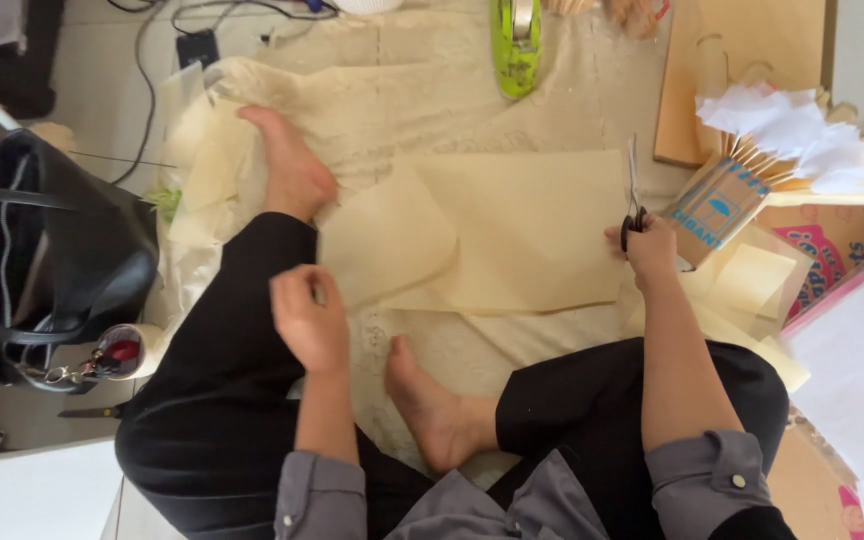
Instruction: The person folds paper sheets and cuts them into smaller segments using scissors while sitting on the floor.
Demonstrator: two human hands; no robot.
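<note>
I sit on the floor with a large cream paper sheet (537, 225) spread before me. My right hand (649, 247) grips black-handled scissors (633, 195), blades pointing away along the sheet's right edge. My left hand (309, 318) hovers above my left knee, fingers curled, pinching the near corner of a smaller cream sheet (389, 238) that overlaps the large one. Both bare feet rest on a cream lace cloth (422, 95) under the paper.
A green tape dispenser (515, 40) lies at the far edge. A black handbag (62, 250) and a tape roll (132, 350) sit at the left. At the right are a cardboard sheet (752, 50), white paper scraps (792, 125), a small box (717, 205) and cream offcuts (752, 280).
</note>
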